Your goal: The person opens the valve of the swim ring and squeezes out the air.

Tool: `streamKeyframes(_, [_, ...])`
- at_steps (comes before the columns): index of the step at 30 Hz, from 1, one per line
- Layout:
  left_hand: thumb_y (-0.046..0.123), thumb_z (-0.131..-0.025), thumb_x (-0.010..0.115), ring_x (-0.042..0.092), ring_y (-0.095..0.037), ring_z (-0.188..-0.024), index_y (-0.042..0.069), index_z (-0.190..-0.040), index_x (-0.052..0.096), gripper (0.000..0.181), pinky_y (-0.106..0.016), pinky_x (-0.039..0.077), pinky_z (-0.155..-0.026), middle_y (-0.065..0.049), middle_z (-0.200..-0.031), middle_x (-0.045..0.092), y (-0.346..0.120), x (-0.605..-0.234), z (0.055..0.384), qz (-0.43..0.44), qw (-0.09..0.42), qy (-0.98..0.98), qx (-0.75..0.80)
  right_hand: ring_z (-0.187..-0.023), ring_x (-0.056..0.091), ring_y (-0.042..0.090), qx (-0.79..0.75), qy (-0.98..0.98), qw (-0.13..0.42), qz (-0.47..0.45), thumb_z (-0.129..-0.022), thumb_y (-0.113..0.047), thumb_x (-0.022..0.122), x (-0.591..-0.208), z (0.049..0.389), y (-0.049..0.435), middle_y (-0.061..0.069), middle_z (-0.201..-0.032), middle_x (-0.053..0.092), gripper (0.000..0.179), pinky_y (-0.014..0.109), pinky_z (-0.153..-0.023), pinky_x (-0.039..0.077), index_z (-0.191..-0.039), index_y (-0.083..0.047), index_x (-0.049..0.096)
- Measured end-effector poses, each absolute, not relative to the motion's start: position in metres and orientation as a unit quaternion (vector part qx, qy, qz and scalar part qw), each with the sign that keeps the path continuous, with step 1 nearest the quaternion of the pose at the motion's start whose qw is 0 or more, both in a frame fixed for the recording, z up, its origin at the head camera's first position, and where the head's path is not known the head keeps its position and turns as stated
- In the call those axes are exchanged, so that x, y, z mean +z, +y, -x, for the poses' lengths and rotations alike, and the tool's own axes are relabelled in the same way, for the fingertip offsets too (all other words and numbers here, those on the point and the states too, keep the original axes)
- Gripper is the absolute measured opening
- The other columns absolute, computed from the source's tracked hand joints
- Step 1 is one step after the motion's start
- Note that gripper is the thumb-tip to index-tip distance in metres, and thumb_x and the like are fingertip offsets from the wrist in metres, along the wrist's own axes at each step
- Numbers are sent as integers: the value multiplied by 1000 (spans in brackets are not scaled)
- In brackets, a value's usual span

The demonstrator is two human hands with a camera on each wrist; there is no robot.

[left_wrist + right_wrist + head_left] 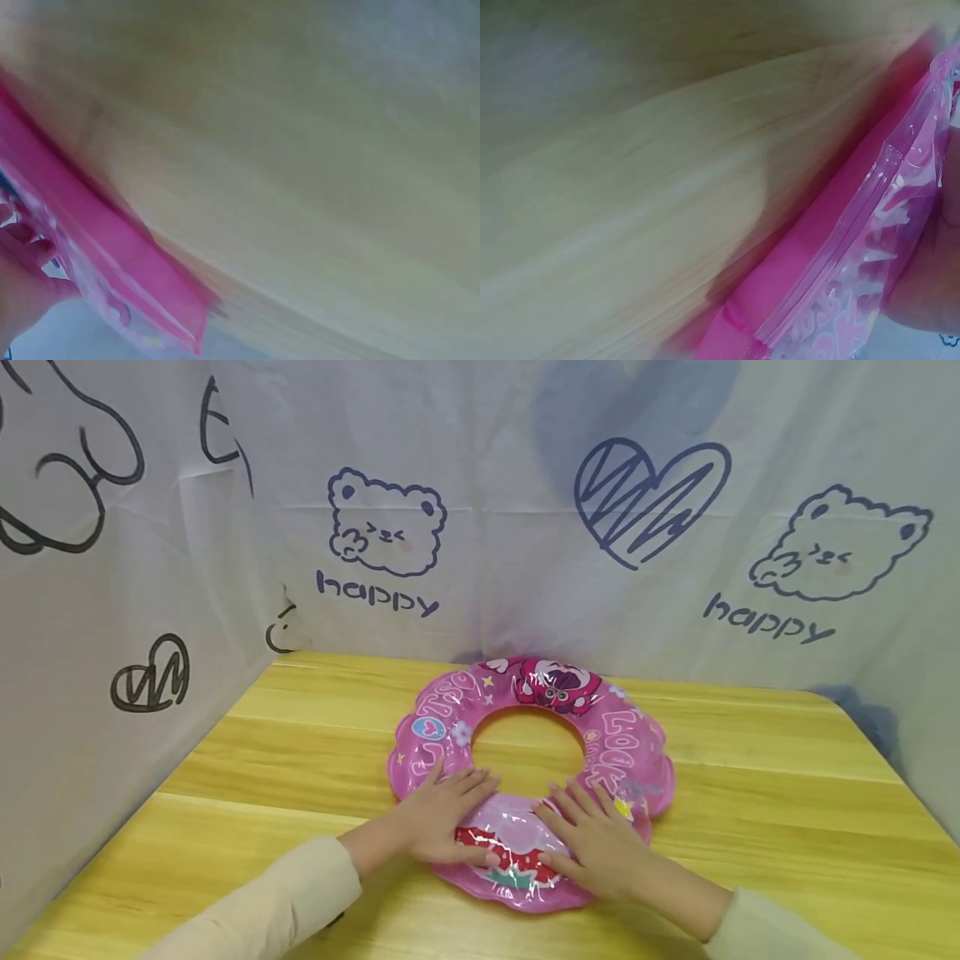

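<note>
A pink inflatable swim ring [517, 827] with printed letters, a bear and a watermelon slice lies flat on the wooden table. My left hand [442, 818] rests on its near left part, fingers extended toward the hole. On the near right part lies my right hand [596, 843], fingers spread and straight. Both thumbs point inward over the watermelon print. In the left wrist view the ring's pink side [112, 232] shows beside the fingers. The right wrist view shows the ring's seam and clear printed film [855, 247] against the edge of the hand.
The yellow wood-grain table [285, 760] spreads out around the ring. Behind it hangs a white cloth [517, 568] printed with bears, hearts and the word "happy". Another stretch of white cloth [90, 760] borders the table on the left.
</note>
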State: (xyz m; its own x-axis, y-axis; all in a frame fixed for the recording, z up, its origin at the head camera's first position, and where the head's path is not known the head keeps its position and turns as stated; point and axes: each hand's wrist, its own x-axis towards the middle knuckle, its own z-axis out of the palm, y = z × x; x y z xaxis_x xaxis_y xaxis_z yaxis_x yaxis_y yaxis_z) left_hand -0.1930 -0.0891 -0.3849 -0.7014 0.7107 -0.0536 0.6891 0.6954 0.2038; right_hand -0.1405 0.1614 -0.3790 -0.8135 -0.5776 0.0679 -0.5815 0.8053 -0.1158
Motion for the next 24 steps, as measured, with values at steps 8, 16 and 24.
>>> streamKeyframes(8, [66, -79, 53, 18, -35, -142, 7, -145, 31, 91, -59, 8, -114, -18, -152, 25, -101, -375, 201, -413, 0, 908, 68, -138, 26, 40, 77, -948, -2, -309, -93, -46, 46, -379, 141, 184, 18, -146, 38, 57, 59, -111, 13, -140, -13, 43])
streamKeyframes(16, [68, -79, 50, 15, -37, -142, 6, -146, 26, 95, -57, 8, -114, -19, -154, 18, -108, -372, 204, -415, -8, 907, 65, -137, 25, 43, 74, -945, -9, -318, -92, -43, 50, -371, 144, 205, 20, -145, 39, 56, 60, -110, 14, -138, -11, 44])
streamKeyframes(24, [77, -77, 41, 11, -37, -143, 3, -147, 23, 103, -54, 10, -115, -19, -154, 15, -106, -370, 201, -419, 4, 906, 63, -138, 19, 44, 100, -945, -10, -311, -91, -37, 53, -361, 151, 195, 23, -149, 28, 65, 60, -111, 15, -142, -1, 34])
